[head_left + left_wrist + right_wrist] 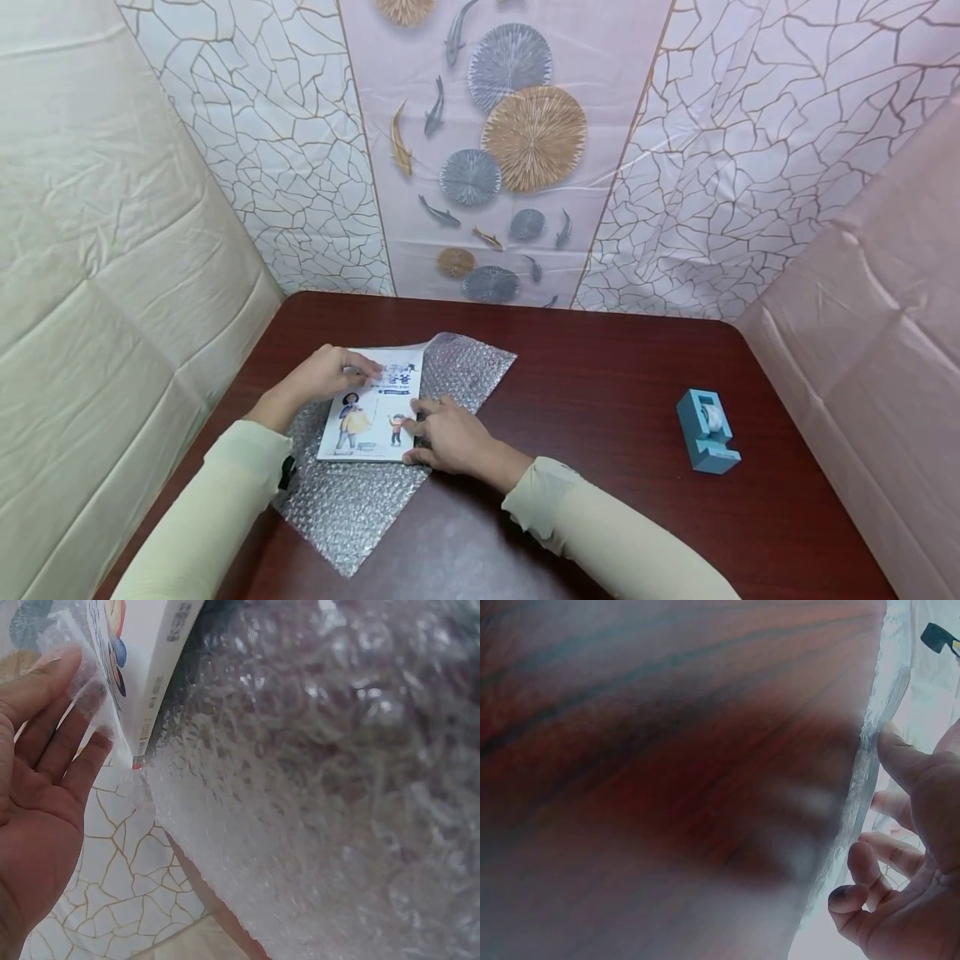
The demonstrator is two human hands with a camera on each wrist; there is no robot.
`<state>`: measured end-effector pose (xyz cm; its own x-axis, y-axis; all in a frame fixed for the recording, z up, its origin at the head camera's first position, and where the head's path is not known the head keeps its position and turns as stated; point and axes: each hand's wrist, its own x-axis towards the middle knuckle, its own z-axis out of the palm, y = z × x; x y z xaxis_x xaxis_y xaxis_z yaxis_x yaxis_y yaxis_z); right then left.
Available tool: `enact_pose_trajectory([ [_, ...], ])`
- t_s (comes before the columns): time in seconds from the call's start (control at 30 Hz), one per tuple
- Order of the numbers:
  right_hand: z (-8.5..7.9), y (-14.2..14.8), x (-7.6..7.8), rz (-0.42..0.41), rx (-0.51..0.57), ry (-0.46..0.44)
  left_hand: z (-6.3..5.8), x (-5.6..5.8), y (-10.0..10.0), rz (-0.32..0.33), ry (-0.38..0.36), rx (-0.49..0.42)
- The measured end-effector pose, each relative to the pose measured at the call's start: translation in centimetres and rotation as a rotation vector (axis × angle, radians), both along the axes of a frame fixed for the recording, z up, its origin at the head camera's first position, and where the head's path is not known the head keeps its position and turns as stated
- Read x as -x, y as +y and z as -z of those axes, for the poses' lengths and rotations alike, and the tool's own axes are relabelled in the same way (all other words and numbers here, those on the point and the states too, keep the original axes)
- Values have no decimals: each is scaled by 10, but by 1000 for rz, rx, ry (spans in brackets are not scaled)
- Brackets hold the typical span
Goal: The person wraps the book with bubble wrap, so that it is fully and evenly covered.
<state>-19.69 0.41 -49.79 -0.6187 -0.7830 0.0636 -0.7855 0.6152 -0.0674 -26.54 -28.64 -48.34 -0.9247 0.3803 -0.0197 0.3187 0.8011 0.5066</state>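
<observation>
1. I have the book [378, 422] on the left half of the surface [592, 408], lying flat, cover up, on a sheet of bubble wrap [352, 512]. Its long axis runs near to far, the far end leaning slightly right.
2. The relation I'd judge matters most: the book lies at an angle to the wrap, so corners of the sheet stick out past it, one toward the near side and one toward the far right.
3. Neither of the hands is clearly nearer to the book; I see both at it, on opposite sides. The left hand [322, 375] is over its far left part, the right hand [453, 435] at its near right edge.
4. On the left, the forearm slants in from the near left, palm down. The fingers are mostly straight, against clear wrap at the book's edge in the wrist view; I can't make out a firm pinch.
5. On the right, the arm comes in from the near right, fingers spread and loosely bent over the cover's right edge, thumb toward the near corner. I read this as steadying contact, not a grasp.
6. I have the tape dispenser [701, 437] well apart, far to the right, untouched.
</observation>
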Motion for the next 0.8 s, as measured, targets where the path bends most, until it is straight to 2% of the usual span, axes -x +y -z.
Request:
enact_pose_trajectory([
  [0.47, -4, -3, 1, 9, -41, -31, 2, -1, -3, -2, -52, -42],
  [0.8, -7, -4, 3, 36, -52, -74, 2, -1, -3, 14, -78, -26],
])
